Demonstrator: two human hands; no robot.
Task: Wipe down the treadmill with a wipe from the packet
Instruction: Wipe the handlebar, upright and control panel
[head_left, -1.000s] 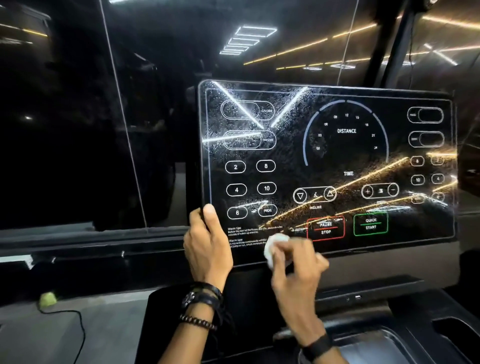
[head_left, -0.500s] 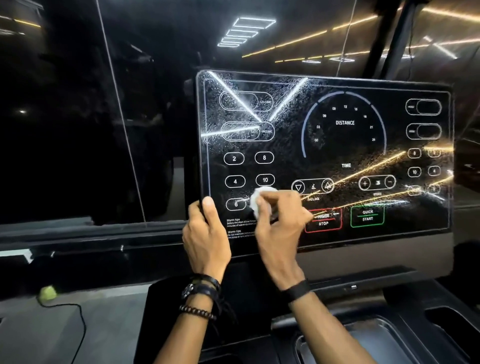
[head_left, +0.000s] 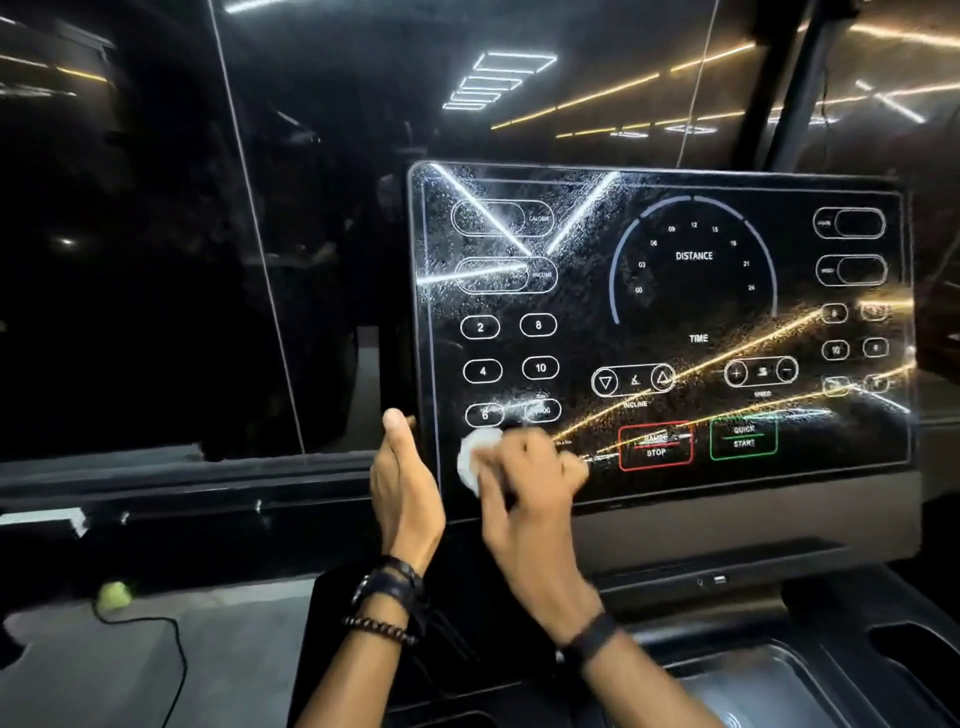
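The treadmill's black glossy console screen (head_left: 675, 312) stands upright before me, with white button outlines and smeared droplets across it. My right hand (head_left: 524, 473) holds a bunched white wipe (head_left: 475, 457) against the screen's lower left corner, just below the "6" button; the hand is motion-blurred. My left hand (head_left: 405, 488) grips the screen's left edge near the bottom, thumb up along the front of the frame, fingers hidden behind it. The wipe packet is not in view.
Below the screen lies the dark console tray (head_left: 779, 675) with recesses at the lower right. A yellow-green ball (head_left: 114, 595) with a black cable sits on the grey floor at the lower left. Dark glass wall (head_left: 156, 260) fills the left.
My right hand swept the wipe from the screen's bottom up to the "10" button, then back down and left to the lower left corner. My left hand kept its grip on the edge.
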